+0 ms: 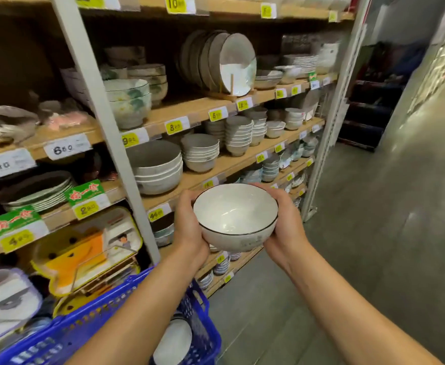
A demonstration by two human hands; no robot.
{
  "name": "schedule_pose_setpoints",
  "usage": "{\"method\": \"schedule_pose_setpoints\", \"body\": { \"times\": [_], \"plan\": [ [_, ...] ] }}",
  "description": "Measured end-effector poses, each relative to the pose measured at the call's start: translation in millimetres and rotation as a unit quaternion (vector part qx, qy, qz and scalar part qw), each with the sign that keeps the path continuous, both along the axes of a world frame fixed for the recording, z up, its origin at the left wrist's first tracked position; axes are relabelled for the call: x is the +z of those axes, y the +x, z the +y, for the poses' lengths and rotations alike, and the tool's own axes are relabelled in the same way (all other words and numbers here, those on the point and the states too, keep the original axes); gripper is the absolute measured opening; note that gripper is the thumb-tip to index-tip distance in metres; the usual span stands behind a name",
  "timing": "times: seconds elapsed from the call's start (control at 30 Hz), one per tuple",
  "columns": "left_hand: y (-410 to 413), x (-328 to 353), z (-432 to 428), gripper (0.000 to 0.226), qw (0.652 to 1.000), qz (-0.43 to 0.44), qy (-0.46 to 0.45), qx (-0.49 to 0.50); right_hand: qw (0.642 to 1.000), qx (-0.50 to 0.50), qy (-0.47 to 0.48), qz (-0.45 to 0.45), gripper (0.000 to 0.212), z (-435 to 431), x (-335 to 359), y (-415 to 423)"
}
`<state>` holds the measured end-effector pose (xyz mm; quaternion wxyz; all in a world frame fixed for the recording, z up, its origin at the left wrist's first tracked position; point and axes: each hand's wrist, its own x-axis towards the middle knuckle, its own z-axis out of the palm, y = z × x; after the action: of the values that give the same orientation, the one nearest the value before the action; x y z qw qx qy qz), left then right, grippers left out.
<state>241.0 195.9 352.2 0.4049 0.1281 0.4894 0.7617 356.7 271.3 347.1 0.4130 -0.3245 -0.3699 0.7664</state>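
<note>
A white ceramic bowl with a thin dark rim is held in front of me, its opening tilted toward the camera. My left hand grips its left side, fingers curled behind the wall. My right hand grips the right side the same way. A faint grey print shows low on the bowl's outer wall. The bowl is empty.
Wooden shelves on the left carry stacked bowls, upright plates and yellow price tags. A blue plastic basket hangs by my left forearm with a white dish inside. A grey floor aisle runs to the right.
</note>
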Motion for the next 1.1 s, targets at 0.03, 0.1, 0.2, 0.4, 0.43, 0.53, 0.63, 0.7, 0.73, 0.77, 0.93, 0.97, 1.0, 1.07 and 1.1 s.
{"method": "schedule_pose_setpoints", "body": {
  "times": [0.03,0.1,0.2,0.4,0.43,0.53,0.63,0.7,0.73,0.77,0.93,0.97,1.0,1.07,1.1],
  "plan": [
    [14,2,13,0.038,1.000,-0.006,-0.005,-0.012,1.000,-0.001,0.000,-0.005,0.037,12,0,15],
    [39,3,38,0.037,0.999,-0.021,-0.016,-0.025,1.000,-0.014,0.001,-0.011,0.035,35,2,43],
    [68,4,74,0.031,0.998,-0.031,-0.017,-0.045,0.999,-0.042,0.003,-0.013,0.035,66,8,76],
    [98,10,135,0.033,0.995,-0.052,-0.015,-0.082,0.998,-0.060,0.006,-0.006,0.033,121,17,110],
    [98,10,144,0.032,0.995,-0.049,-0.017,-0.084,0.998,-0.060,0.004,-0.005,0.033,130,17,111],
    [93,10,171,0.029,0.995,-0.048,-0.023,-0.081,0.999,-0.054,0.001,-0.004,0.035,156,18,107],
    [80,14,196,0.035,0.996,-0.052,-0.025,-0.069,0.999,-0.045,0.007,-0.013,0.036,185,21,92],
    [64,17,212,0.042,0.996,-0.056,-0.028,-0.058,0.999,-0.037,0.014,-0.013,0.035,206,23,74],
    [55,19,221,0.043,0.997,-0.054,-0.021,-0.053,0.999,-0.033,0.017,-0.011,0.034,216,25,63],
    [44,21,229,0.041,0.997,-0.052,-0.012,-0.048,0.999,-0.027,0.019,-0.007,0.034,226,27,51],
    [-12,39,262,0.041,0.999,-0.036,0.031,0.012,0.999,0.029,0.043,0.006,0.039,271,42,-13],
    [-23,42,266,0.039,0.999,-0.031,0.033,0.024,0.998,0.041,0.046,0.010,0.040,278,45,-26],
    [-34,46,270,0.038,0.999,-0.024,0.034,0.032,0.997,0.054,0.047,0.016,0.040,285,49,-39],
    [-53,54,275,0.037,0.998,-0.017,0.028,0.049,0.995,0.079,0.049,0.028,0.040,296,55,-64],
    [-63,58,276,0.037,0.998,-0.016,0.025,0.060,0.994,0.092,0.050,0.032,0.040,301,58,-76]
  ]
}}
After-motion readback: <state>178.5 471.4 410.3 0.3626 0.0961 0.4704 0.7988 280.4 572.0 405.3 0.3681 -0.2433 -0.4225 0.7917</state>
